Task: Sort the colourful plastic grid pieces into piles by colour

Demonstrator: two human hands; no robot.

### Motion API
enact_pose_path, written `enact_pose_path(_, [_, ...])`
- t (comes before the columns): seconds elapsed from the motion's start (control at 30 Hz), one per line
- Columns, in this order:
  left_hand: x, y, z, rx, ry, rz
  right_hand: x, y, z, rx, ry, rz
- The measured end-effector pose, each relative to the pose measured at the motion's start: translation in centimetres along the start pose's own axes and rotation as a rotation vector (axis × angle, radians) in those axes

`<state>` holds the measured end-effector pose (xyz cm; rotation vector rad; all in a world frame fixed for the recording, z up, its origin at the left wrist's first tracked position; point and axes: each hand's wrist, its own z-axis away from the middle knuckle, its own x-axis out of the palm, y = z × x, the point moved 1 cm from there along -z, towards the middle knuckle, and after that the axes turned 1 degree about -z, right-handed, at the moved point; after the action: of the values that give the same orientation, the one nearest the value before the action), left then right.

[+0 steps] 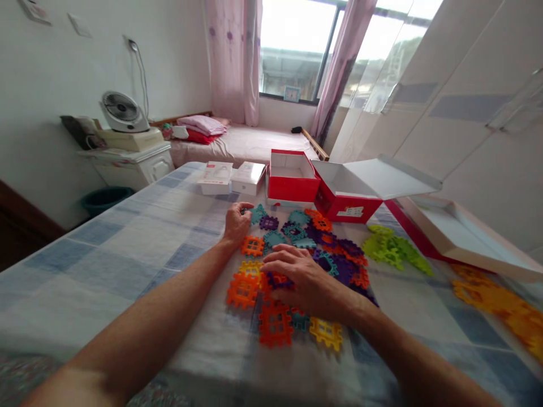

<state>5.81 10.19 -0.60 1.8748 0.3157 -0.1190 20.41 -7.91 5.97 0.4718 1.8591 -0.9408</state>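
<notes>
Left fingers point(246, 206) curled at teal tile point(258, 214), right fingers point(278, 256) spread over tiles point(266, 289), hold unclear

A fan point(121, 110) stood on a pale box point(133, 137) atop a white cabinet point(156, 168) at left, near a teal bin point(106, 200). Farther back, a bed point(254, 142) with folded pink bedding point(201, 124) stretched toward a bright window point(291, 62) framed by pink curtains point(233, 62).
</notes>
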Motion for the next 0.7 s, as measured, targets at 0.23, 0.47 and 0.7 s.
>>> enact_pose_path(0.23, [0.0,0.4,0.1,0.028,-0.005,-0.035,0.4,1.5,-0.2,0.257,0.216,0.307])
enact_pose_path(0.47, [0.0,0.3,0.1,0.040,-0.009,-0.033,2.4,-0.7,-3.0,0.204,0.038,0.275])
enact_pose_path(0.7, [0.0,0.4,0.0,0.052,-0.014,-0.061,3.3,-0.8,-3.5,0.289,-0.010,0.294])
